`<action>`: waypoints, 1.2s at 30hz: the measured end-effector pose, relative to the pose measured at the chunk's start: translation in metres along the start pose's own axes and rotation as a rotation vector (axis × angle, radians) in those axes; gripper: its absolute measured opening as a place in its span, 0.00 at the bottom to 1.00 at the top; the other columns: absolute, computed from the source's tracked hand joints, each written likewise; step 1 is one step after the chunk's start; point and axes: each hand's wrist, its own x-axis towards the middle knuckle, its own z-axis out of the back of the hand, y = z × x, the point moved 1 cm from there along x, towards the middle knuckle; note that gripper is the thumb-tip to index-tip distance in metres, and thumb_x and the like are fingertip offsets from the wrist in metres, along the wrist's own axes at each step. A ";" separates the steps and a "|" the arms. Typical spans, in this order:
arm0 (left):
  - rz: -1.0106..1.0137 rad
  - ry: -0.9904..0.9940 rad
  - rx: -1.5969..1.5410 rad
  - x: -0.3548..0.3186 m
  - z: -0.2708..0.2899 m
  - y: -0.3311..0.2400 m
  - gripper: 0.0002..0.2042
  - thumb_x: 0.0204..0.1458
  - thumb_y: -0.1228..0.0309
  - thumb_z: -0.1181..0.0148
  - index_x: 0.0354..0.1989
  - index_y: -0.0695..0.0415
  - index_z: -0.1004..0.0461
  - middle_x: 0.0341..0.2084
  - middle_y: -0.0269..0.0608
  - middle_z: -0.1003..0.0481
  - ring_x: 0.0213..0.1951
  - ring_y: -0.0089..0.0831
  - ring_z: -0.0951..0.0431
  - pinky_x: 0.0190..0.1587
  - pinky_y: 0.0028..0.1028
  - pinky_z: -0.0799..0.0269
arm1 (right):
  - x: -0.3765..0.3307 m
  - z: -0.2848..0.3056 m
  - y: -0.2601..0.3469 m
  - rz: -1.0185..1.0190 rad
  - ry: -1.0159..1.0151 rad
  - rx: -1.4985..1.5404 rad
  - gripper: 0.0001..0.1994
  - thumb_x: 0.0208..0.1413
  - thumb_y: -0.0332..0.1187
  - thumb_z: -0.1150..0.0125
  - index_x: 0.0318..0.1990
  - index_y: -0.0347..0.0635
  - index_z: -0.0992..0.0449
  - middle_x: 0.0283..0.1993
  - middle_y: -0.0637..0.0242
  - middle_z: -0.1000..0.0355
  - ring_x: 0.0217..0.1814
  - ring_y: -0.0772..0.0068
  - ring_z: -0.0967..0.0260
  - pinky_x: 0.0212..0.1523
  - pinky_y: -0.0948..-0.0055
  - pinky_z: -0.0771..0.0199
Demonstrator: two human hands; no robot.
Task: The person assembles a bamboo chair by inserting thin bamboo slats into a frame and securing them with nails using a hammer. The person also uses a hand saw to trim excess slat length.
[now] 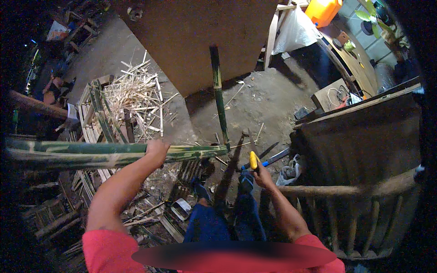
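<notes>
My left hand [157, 150] grips a long green bamboo pole [82, 153] that lies level across the left half of the view, its cut end near the middle. My right hand [262, 177] is closed around the yellow handle of a saw [253, 160], whose blade points up and away beside the pole's end. A second green bamboo pole [218, 93] stands tilted on the dirt floor, leaning toward a large brown board [191, 36]. My legs in blue trousers [227, 218] are below the pole's end.
A pile of split bamboo strips and shavings [132, 98] covers the ground at left. A dark table with a bamboo frame [359, 182] stands at right. A white sack [296, 29], an orange container [322, 10] and a wooden bench [355, 59] are at the back right.
</notes>
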 end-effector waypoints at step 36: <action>0.044 -0.697 -1.786 -0.101 -0.193 0.183 0.25 0.53 0.71 0.39 0.60 0.60 0.36 0.49 0.50 0.26 0.49 0.48 0.26 0.55 0.41 0.31 | 0.199 -0.132 0.245 0.260 -0.220 1.296 0.27 0.63 0.54 0.50 0.63 0.48 0.34 0.61 0.62 0.33 0.63 0.58 0.36 0.63 0.50 0.37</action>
